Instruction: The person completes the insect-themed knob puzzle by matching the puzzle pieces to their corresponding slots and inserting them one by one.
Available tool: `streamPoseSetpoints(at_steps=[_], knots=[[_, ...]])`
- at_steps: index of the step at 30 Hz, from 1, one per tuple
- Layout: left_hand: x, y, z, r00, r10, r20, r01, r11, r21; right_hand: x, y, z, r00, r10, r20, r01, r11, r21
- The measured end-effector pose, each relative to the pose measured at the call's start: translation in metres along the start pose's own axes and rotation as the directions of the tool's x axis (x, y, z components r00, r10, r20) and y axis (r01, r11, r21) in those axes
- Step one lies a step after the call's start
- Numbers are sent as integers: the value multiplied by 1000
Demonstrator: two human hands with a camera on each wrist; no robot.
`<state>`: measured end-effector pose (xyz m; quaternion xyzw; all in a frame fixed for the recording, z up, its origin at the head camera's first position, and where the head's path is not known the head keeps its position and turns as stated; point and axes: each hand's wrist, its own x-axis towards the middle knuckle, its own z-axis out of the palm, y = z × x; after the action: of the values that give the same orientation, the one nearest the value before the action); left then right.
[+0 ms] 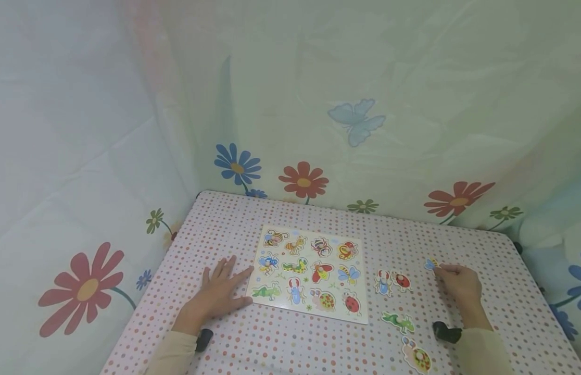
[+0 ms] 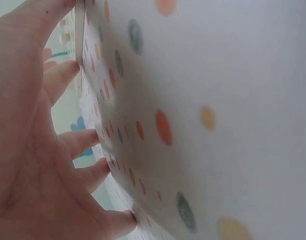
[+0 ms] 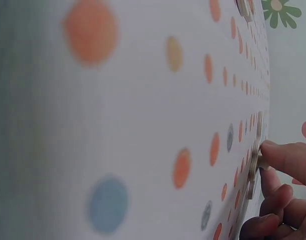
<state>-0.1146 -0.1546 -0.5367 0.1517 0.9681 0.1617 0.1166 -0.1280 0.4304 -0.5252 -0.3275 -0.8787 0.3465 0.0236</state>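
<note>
A flat puzzle board [image 1: 314, 312] with rows of printed insects lies on the dotted table. My left hand [image 1: 217, 294] rests beside it with spread fingers, thumb and forefinger at the board's left edge. In the left wrist view its fingertips [image 2: 85, 137] touch the tablecloth. Off to the right, my right hand [image 1: 460, 286] pinches the small knob of a blue-and-yellow winged insect puzzle piece [image 1: 430, 264]. The right wrist view shows this piece [image 3: 254, 162] edge-on at the tablecloth, under thumb and finger; whether it touches the cloth I cannot tell.
Between board and right hand lie a blue stag beetle piece [image 1: 382, 283], a ladybird piece [image 1: 402, 282], a green grasshopper piece [image 1: 398, 322] and a snail piece [image 1: 417, 357]. A flower-printed curtain [image 1: 281, 104] hangs behind the dotted tablecloth [image 1: 281, 344].
</note>
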Motion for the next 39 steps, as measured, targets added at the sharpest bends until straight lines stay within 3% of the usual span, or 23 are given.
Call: streamPoseSetpoints(at_steps=[11, 20, 27, 39], knots=[[0, 0, -1, 1000, 5, -6, -5, 1000, 12, -9, -2, -2, 1000, -15, 0, 15, 1000, 7], [-2, 1, -2, 1000, 11, -10, -11, 1000, -5, -25, -12, 3, 991, -128, 42, 127, 992, 24], [-2, 1, -2, 1000, 13, -7, -13, 1000, -10, -34, -25, 11, 983, -169, 69, 168, 986, 16], [-1, 1, -3, 1000, 13, 5, -13, 1000, -12, -50, -46, 28, 938, -322, 130, 321, 947, 31]])
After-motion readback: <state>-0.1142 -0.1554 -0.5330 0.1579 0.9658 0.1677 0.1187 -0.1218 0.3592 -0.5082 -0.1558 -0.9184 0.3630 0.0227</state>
